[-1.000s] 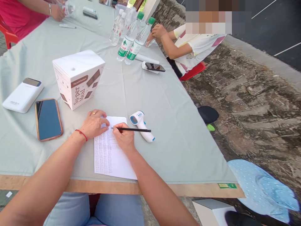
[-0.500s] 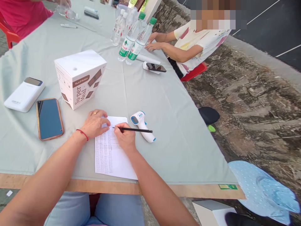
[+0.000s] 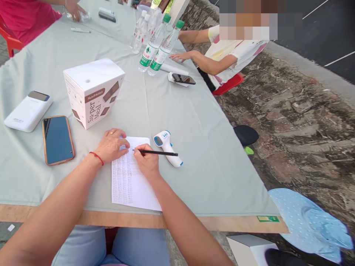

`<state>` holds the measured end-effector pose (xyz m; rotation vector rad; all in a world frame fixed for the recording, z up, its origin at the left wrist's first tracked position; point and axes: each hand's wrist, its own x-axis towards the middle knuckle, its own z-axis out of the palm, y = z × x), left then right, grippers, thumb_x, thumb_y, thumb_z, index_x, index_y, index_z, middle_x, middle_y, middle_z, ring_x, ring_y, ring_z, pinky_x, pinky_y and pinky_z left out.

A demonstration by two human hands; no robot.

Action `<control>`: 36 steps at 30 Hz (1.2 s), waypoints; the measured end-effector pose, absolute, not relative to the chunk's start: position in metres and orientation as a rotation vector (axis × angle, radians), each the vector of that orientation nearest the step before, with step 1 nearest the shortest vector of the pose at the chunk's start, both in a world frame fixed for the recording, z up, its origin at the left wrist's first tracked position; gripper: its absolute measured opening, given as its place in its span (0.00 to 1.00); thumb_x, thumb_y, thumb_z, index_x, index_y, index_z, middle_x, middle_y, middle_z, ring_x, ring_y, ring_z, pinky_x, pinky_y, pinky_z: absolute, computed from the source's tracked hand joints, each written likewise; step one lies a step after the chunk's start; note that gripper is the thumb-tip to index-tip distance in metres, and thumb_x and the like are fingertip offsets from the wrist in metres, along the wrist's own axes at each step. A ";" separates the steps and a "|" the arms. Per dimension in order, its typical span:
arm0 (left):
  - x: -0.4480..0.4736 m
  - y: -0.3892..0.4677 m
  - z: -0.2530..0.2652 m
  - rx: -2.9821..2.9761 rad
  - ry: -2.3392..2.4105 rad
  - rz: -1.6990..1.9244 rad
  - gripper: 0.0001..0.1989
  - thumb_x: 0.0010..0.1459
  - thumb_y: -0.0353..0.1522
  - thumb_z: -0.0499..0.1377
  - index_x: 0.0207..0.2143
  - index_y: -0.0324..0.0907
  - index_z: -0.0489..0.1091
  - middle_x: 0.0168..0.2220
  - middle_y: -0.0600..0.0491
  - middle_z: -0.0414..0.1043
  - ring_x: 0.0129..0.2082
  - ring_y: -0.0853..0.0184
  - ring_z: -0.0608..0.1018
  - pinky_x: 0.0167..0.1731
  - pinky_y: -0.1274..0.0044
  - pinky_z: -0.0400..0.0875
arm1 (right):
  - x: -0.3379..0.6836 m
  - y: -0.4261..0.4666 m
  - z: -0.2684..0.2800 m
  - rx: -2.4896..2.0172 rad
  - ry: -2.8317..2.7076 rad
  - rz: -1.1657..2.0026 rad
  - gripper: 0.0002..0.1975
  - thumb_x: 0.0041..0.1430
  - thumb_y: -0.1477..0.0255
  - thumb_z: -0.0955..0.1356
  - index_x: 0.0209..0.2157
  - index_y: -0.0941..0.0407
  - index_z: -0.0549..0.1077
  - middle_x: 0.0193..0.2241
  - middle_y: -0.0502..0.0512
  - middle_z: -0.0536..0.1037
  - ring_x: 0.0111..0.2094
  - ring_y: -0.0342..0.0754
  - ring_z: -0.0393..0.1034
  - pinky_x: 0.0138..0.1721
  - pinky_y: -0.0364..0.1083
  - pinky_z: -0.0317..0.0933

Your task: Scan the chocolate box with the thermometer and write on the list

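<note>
A sheet of paper (image 3: 144, 192) with columns of small handwriting lies near the table's front edge. My right hand (image 3: 147, 162) grips a slim black pen (image 3: 161, 152), its tip on the upper part of the sheet. Fingers apart, my left hand (image 3: 113, 145) rests on the sheet's upper left corner and the cloth beside it. Just right of the paper lies a white and blue infrared thermometer (image 3: 168, 147). A smartphone (image 3: 58, 140) in a brown-edged case is left of my left hand, and a white carton (image 3: 94, 92) stands behind that hand.
A white power bank (image 3: 27, 111) lies at the left. Several water bottles (image 3: 158, 51) stand at the back, near a black phone (image 3: 183, 79) on a white object. A person (image 3: 222, 55) sits at the right side; another person's hand (image 3: 74, 11) is at the far left.
My hands keep almost the same pose on the paper. The person at the right has moved one arm back behind the bottles. At the far left, the other person's hand has come onto a bottle.
</note>
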<state>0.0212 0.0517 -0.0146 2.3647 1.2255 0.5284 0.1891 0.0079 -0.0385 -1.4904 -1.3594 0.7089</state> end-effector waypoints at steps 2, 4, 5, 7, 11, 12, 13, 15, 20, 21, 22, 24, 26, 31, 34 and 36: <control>0.021 0.052 -0.014 2.356 1.234 0.512 0.06 0.55 0.32 0.60 0.34 0.45 0.78 0.48 0.50 0.66 0.51 0.60 0.65 0.58 0.63 0.55 | 0.189 0.008 -0.039 -1.489 -1.346 0.711 0.09 0.46 0.63 0.64 0.23 0.54 0.68 0.20 0.48 0.69 0.22 0.45 0.62 0.25 0.43 0.60; 0.021 0.051 -0.013 2.347 1.240 0.498 0.06 0.55 0.32 0.60 0.34 0.45 0.77 0.48 0.50 0.66 0.52 0.59 0.65 0.58 0.63 0.55 | 0.189 0.008 -0.038 -1.492 -1.317 0.711 0.09 0.45 0.63 0.64 0.23 0.55 0.68 0.20 0.48 0.69 0.22 0.45 0.62 0.26 0.43 0.61; 0.021 0.051 -0.012 2.345 1.241 0.494 0.06 0.55 0.32 0.60 0.34 0.45 0.77 0.48 0.50 0.66 0.52 0.59 0.65 0.58 0.63 0.55 | 0.189 0.008 -0.038 -1.495 -1.305 0.711 0.10 0.45 0.62 0.64 0.23 0.55 0.68 0.20 0.48 0.69 0.22 0.45 0.62 0.26 0.43 0.61; 0.021 0.051 -0.012 2.342 1.243 0.490 0.06 0.55 0.32 0.60 0.34 0.45 0.77 0.48 0.50 0.66 0.52 0.59 0.65 0.59 0.63 0.55 | 0.189 0.008 -0.038 -1.503 -1.296 0.712 0.10 0.45 0.62 0.64 0.23 0.55 0.68 0.20 0.49 0.69 0.22 0.45 0.62 0.26 0.44 0.61; 0.022 0.051 -0.013 2.343 1.249 0.487 0.06 0.55 0.32 0.61 0.34 0.45 0.78 0.48 0.50 0.66 0.52 0.60 0.65 0.59 0.63 0.55 | 0.189 0.009 -0.037 -1.498 -1.313 0.716 0.10 0.44 0.62 0.64 0.23 0.55 0.68 0.20 0.49 0.68 0.22 0.45 0.62 0.26 0.44 0.62; 0.022 0.051 -0.013 2.346 1.248 0.491 0.06 0.55 0.32 0.61 0.34 0.46 0.78 0.48 0.50 0.66 0.52 0.60 0.65 0.58 0.63 0.55 | 0.189 0.009 -0.038 -1.496 -1.321 0.711 0.10 0.45 0.62 0.64 0.23 0.55 0.69 0.20 0.49 0.69 0.22 0.45 0.62 0.26 0.44 0.62; 0.022 0.051 -0.014 2.348 1.245 0.498 0.06 0.55 0.32 0.60 0.34 0.46 0.78 0.48 0.50 0.66 0.52 0.60 0.65 0.58 0.63 0.55 | 0.189 0.009 -0.038 -1.495 -1.331 0.706 0.10 0.45 0.63 0.64 0.23 0.55 0.69 0.20 0.49 0.69 0.23 0.45 0.62 0.27 0.44 0.62; 0.022 0.052 -0.015 2.356 1.236 0.516 0.06 0.56 0.32 0.60 0.34 0.46 0.78 0.48 0.50 0.67 0.51 0.60 0.65 0.58 0.62 0.56 | 0.189 0.008 -0.040 -1.496 -1.352 0.697 0.10 0.46 0.63 0.64 0.23 0.55 0.69 0.20 0.49 0.69 0.23 0.45 0.62 0.27 0.44 0.61; 0.020 0.052 -0.014 2.360 1.237 0.519 0.06 0.55 0.32 0.60 0.34 0.46 0.78 0.47 0.50 0.67 0.51 0.59 0.65 0.58 0.62 0.56 | 0.196 0.009 -0.044 -1.425 -1.422 0.603 0.08 0.50 0.65 0.63 0.26 0.55 0.68 0.22 0.49 0.70 0.23 0.45 0.63 0.27 0.44 0.62; 0.020 0.052 -0.014 2.360 1.239 0.517 0.06 0.55 0.32 0.60 0.34 0.46 0.78 0.47 0.50 0.67 0.51 0.59 0.65 0.58 0.62 0.56 | 0.199 0.010 -0.043 -1.393 -1.458 0.560 0.08 0.53 0.66 0.63 0.28 0.55 0.69 0.23 0.50 0.71 0.25 0.46 0.64 0.28 0.44 0.63; 0.019 0.052 -0.014 2.362 1.238 0.517 0.06 0.55 0.32 0.60 0.34 0.46 0.78 0.47 0.50 0.67 0.51 0.59 0.65 0.57 0.62 0.56 | 0.203 0.011 -0.043 -1.356 -1.512 0.511 0.08 0.56 0.66 0.63 0.30 0.55 0.70 0.26 0.51 0.72 0.27 0.46 0.66 0.30 0.45 0.64; 0.019 0.052 -0.016 2.368 1.232 0.524 0.06 0.55 0.32 0.60 0.34 0.46 0.77 0.47 0.50 0.67 0.51 0.60 0.65 0.57 0.62 0.57 | 0.210 0.013 -0.041 -1.266 -1.668 0.407 0.09 0.61 0.68 0.62 0.37 0.55 0.71 0.32 0.54 0.74 0.33 0.49 0.69 0.36 0.47 0.66; 0.019 0.052 -0.017 2.374 1.229 0.531 0.06 0.55 0.32 0.60 0.34 0.46 0.77 0.47 0.50 0.67 0.51 0.60 0.66 0.57 0.61 0.57 | 0.216 0.015 -0.041 -1.164 -1.840 0.308 0.10 0.65 0.71 0.60 0.42 0.55 0.72 0.38 0.57 0.73 0.39 0.50 0.69 0.40 0.49 0.66; 0.016 0.052 -0.009 2.342 1.323 0.792 0.08 0.58 0.30 0.55 0.36 0.43 0.75 0.45 0.48 0.67 0.49 0.61 0.67 0.54 0.65 0.62 | 0.219 0.019 -0.049 -1.089 -2.153 0.148 0.20 0.67 0.80 0.54 0.50 0.57 0.71 0.38 0.61 0.70 0.40 0.52 0.67 0.39 0.49 0.65; 0.003 0.054 0.004 2.081 1.724 1.413 0.14 0.58 0.32 0.56 0.47 0.41 0.68 0.52 0.44 0.60 0.57 0.56 0.62 0.60 0.61 0.56 | 0.217 0.022 -0.055 -1.108 -2.210 0.059 0.23 0.66 0.83 0.53 0.51 0.57 0.72 0.38 0.61 0.70 0.38 0.52 0.65 0.38 0.49 0.64; -0.011 0.057 0.011 1.824 1.938 1.762 0.29 0.54 0.33 0.61 0.57 0.41 0.57 0.60 0.41 0.48 0.64 0.53 0.52 0.64 0.58 0.47 | 0.216 0.023 -0.059 -1.121 -2.212 0.049 0.23 0.65 0.83 0.53 0.49 0.56 0.74 0.38 0.61 0.69 0.38 0.52 0.64 0.38 0.49 0.63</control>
